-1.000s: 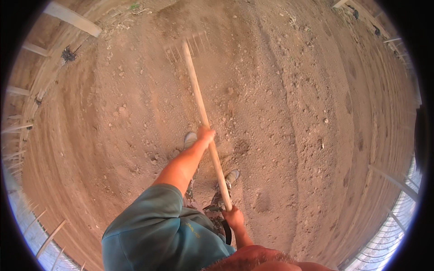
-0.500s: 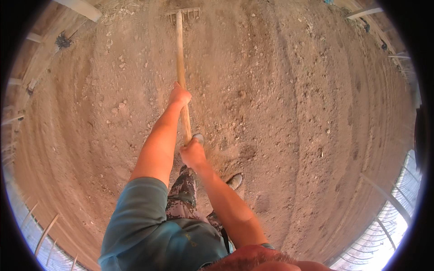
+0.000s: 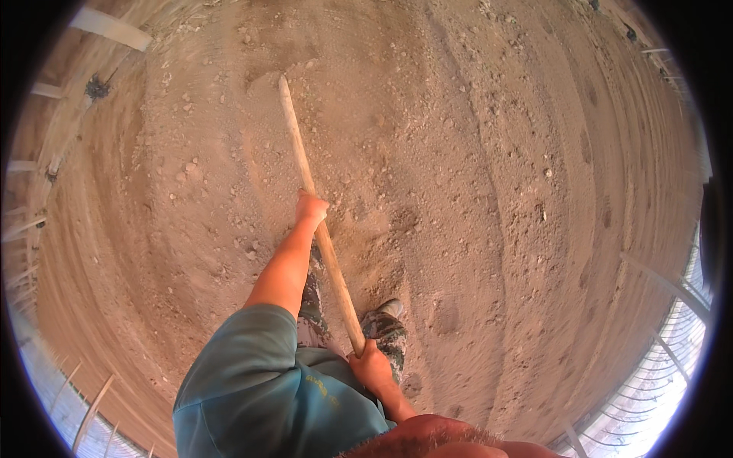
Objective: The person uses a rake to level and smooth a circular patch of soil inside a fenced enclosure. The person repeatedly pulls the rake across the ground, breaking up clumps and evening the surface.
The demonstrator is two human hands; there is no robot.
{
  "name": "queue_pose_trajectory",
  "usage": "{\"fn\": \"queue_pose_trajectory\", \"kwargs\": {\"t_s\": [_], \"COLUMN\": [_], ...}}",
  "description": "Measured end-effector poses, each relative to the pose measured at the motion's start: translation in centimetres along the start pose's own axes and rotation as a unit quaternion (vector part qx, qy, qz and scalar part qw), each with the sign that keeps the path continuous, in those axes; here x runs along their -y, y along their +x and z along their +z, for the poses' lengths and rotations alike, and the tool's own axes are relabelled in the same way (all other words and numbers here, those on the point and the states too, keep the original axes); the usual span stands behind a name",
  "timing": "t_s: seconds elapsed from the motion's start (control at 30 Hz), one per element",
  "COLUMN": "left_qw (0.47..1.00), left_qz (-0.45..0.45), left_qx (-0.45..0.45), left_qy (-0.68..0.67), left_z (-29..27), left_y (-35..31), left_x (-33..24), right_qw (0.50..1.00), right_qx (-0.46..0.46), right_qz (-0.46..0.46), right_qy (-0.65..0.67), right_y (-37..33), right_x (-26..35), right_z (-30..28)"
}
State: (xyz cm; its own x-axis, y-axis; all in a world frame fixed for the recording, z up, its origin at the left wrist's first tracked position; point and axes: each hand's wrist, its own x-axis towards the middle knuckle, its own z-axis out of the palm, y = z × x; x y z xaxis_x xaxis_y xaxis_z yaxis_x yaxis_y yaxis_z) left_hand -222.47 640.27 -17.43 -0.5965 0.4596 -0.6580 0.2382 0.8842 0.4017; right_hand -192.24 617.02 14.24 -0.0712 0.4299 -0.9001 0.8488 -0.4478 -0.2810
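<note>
A rake [image 3: 334,267] with a long pale wooden handle slants from my waist out to the bare soil. My left hand [image 3: 312,208] is wrapped round the middle of the handle, arm stretched forward. Close to my waist, my right hand [image 3: 372,366] grips the near end. The rake's toothed head is hardly visible; it blends into the loose soil at the handle's far end.
Dry brown soil [image 3: 427,191] with clods and shallow ruts surrounds me. One shoe [image 3: 391,308] shows below my camouflage trousers. Pale posts [image 3: 111,29] line the far left edge, and bright ribbed sheeting [image 3: 649,404] stands at the lower right.
Both hands have drawn the rake back toward my body, and my right hand is now at my waist. The rake's head has come nearer and its teeth no longer show.
</note>
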Motion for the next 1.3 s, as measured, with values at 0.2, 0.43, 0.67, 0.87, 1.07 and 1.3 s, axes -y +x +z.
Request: {"fn": "queue_pose_trajectory", "kwargs": {"t_s": [0.2,0.43,0.67,0.87,1.07,1.3], "left_qw": [0.986,0.967,0.87,0.877,0.923,0.947], "left_qz": [-0.063,-0.134,-0.335,-0.337,-0.151,0.093], "left_qx": [0.044,0.07,0.246,0.204,0.163,0.05], "left_qy": [-0.147,-0.204,-0.265,-0.274,-0.313,-0.304], "left_z": [14.4,28.0,37.2,39.5,36.0,23.5], "left_y": [-21.1,-47.7,-67.4,-63.6,-33.5,-15.7], "left_x": [6.8,16.4,22.7,15.8,-4.1,-40.4], "right_qw": [0.999,0.989,0.959,0.956,0.99,0.98], "right_qx": [-0.014,-0.044,-0.056,-0.028,-0.083,-0.178], "right_qz": [0.037,0.124,0.231,0.273,0.103,-0.085], "right_qy": [-0.03,-0.068,-0.157,-0.102,-0.054,0.015], "right_y": [-9.4,-23.7,-35.9,-30.9,-4.9,16.3], "right_x": [-23.1,-49.0,-66.5,-67.6,-47.4,-17.5], "right_z": [-1.3,0.8,-1.2,-4.5,-15.8,-37.8]}}
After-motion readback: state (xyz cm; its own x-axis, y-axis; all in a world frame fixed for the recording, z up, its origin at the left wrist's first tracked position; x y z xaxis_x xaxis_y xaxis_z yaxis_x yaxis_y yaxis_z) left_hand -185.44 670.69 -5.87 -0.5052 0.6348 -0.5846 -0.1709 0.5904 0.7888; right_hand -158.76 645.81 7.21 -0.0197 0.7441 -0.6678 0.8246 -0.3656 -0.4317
